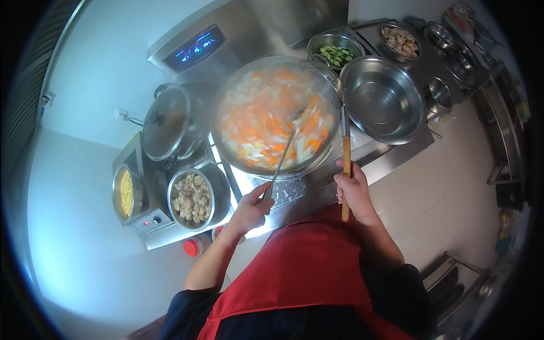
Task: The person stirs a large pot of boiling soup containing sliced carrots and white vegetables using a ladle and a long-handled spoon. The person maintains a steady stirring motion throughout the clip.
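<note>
A large steaming wok (255, 172) holds sliced carrots and pale vegetable pieces (276, 114) in liquid. My left hand (253, 210) grips the metal handle of a ladle (282, 159), whose head is among the vegetables. My right hand (356, 193) is closed around the wooden handle of a wire skimmer (346, 153). The skimmer's mesh head lies over the wok's right rim, beside a wide steel basin (382, 100) with nothing seen in it. Steam blurs part of the wok.
A lidded pot (166, 123) stands left of the wok. Bowls hold mushroom-like pieces (192, 199), yellow kernels (126, 193), green slices (335, 55) and pale chunks (399, 41). A red-lidded jar (191, 247) is below the counter edge. A lit control panel (195, 49) is behind.
</note>
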`<action>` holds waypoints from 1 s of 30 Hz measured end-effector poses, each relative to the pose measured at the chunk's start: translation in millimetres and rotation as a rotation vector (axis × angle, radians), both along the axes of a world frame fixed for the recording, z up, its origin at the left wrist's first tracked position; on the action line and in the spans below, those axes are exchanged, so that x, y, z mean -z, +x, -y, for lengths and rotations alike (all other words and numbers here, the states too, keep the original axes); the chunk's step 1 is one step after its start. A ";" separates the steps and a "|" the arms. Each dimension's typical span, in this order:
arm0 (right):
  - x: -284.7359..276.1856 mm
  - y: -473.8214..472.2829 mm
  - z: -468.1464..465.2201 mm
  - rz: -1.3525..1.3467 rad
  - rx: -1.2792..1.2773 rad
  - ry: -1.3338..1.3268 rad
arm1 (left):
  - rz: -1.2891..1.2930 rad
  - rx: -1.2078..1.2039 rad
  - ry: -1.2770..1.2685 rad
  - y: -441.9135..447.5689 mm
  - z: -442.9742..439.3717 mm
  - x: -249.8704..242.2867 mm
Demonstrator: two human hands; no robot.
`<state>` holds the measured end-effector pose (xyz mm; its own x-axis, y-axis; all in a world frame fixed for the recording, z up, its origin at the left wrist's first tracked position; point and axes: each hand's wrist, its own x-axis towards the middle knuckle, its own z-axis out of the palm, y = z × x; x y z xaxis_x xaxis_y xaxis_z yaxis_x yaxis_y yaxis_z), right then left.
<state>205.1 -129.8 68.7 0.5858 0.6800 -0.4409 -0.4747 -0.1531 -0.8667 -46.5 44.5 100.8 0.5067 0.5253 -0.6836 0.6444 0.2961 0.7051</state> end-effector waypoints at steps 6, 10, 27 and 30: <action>2.7 -0.1 -3.1 -0.008 -0.018 -0.005 | -0.056 0.157 0.191 -43.5 10.6 -28.6; 3.5 -0.7 -5.3 -0.002 -0.036 0.005 | -0.137 0.259 0.312 -72.4 8.9 -51.2; -2.4 0.3 -2.9 0.026 -0.025 -0.003 | -0.449 0.394 0.939 -78.8 -26.1 34.0; -3.0 1.6 -2.0 0.012 -0.021 -0.008 | -0.433 0.345 0.901 -60.4 -40.3 46.9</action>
